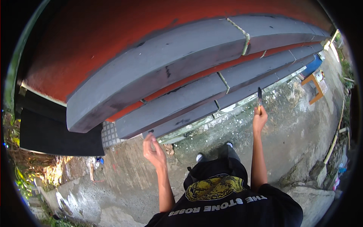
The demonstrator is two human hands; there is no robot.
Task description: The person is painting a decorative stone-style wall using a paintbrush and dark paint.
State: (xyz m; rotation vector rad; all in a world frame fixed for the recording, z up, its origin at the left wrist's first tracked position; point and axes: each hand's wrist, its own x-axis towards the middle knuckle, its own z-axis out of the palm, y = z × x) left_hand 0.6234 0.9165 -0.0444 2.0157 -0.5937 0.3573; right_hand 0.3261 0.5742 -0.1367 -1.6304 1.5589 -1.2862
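Note:
In my right hand [259,117] is a paintbrush [259,97], its handle gripped in closed fingers and its dark bristles pointing up and away from me. The brush is near the front edge of the lowest grey ledge [242,90]; I cannot tell whether they touch. My left hand [154,151] hangs by the left end of that ledge, fingers loosely bent and apart, slightly blurred, with nothing visible in them. A small black mark [151,131] shows just beyond its fingertips. Above, longer grey ledges [170,89] rise in tiers against a red wall [87,38].
A speckled, mossy concrete strip [227,130] runs below the ledges. Far right are an orange-brown stool [315,90] and a blue container [313,66]. At left sits a black panel [56,132] beside checkered tiles [112,132]. A pipe [334,140] lies along the right edge.

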